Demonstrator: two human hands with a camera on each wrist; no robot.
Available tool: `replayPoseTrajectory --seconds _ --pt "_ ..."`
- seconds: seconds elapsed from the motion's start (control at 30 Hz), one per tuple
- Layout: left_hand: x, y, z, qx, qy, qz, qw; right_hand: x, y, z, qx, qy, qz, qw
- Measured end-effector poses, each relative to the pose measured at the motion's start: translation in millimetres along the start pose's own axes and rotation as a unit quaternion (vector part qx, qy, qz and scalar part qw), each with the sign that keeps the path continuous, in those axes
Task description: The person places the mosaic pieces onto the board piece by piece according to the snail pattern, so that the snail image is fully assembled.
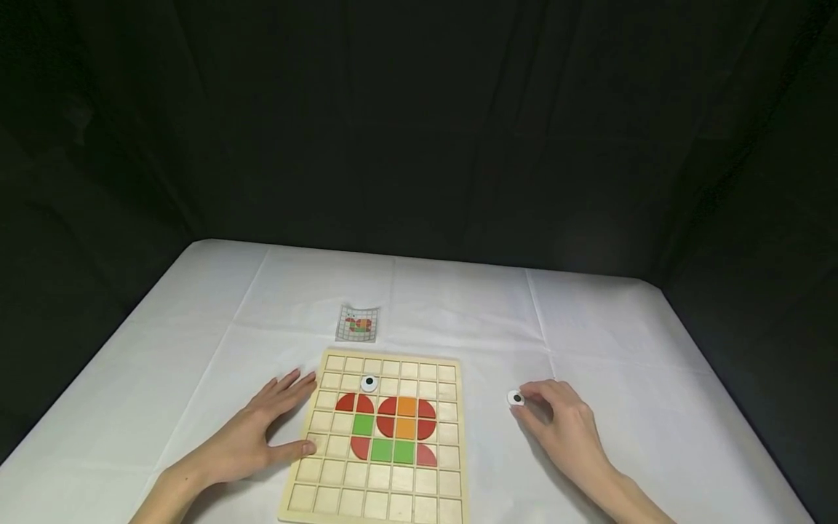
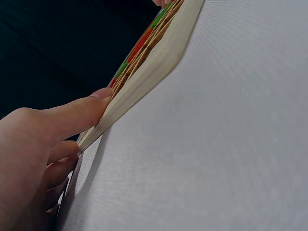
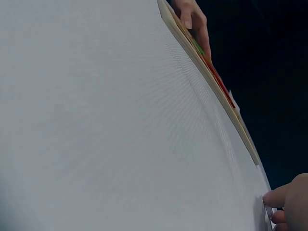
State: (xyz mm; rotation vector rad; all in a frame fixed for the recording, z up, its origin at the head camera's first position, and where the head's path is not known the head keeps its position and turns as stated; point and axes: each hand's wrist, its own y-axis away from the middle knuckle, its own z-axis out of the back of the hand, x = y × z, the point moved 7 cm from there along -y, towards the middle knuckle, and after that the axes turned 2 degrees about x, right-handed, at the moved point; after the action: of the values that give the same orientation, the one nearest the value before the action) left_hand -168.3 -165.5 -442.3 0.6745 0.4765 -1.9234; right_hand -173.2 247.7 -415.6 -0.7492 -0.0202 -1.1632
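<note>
A wooden grid board (image 1: 353,477) lies on the table, holding red, orange and green tiles and a white eye disc (image 1: 369,383) with a black pupil. My left hand (image 1: 258,429) rests at its left side, fingers stretched along the edge and thumb on the rim. The left wrist view shows that thumb (image 2: 79,115) on top, with the other fingers lower by the side. To the right of the board, my right hand (image 1: 563,426) pinches a second eye disc (image 1: 516,398) between thumb and fingertips. The right wrist view shows only part of that hand (image 3: 288,199).
Behind the board lies a small picture card (image 1: 357,324) with a gridded snail-like pattern in similar colours. A creased white cloth (image 1: 458,313) covers the table. Dark curtains (image 1: 419,131) stand behind it and at both sides.
</note>
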Motion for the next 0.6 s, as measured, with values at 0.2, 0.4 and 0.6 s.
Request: replayPoseTrajectory --seconds 0.2,0.4,0.6 --pt "0.0 0.9 0.7 -0.004 0.001 -0.002 1.0000 4 -5 -5 -0.001 -0.005 0.004 1.000" --pt "0.1 1.1 0.5 -0.006 -0.001 -0.006 1.0000 7 -9 -10 -0.003 -0.021 0.021 1.000" --pt "-0.6 0.4 0.6 -0.006 -0.005 -0.010 0.9999 9 -12 -13 -0.004 -0.027 0.026 0.999"
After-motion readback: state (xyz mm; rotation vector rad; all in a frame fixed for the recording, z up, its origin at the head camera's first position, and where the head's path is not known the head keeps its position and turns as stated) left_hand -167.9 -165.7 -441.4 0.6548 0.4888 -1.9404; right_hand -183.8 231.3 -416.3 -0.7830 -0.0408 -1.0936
